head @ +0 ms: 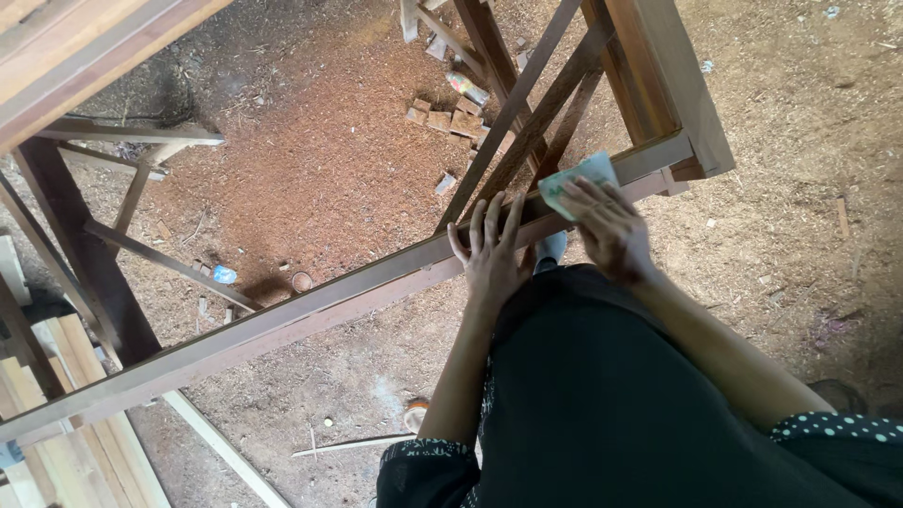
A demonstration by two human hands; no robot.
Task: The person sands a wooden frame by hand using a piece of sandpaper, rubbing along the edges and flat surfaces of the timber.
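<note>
The wooden frame rail (310, 306) looks smooth and matt brown, the folded sandpaper sheet (576, 181) pale green and papery.

Soft, even daylight, faint shadows, sharp focus (left edge dimmer)

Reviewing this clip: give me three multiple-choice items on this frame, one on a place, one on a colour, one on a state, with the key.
1. Where does the left hand rest?
A. on the long wooden rail
B. on the ground
C. on the scrap blocks

2. What colour is the folded sheet under the right hand?
A. red
B. pale green
C. black

3. How is the left hand?
A. fisted
B. holding a tool
C. flat, fingers spread

Key: 1 A, palm lies on the rail; 2 B, pale green sheet shows beyond the fingertips; 3 C, fingers lie splayed, nothing gripped.
</note>
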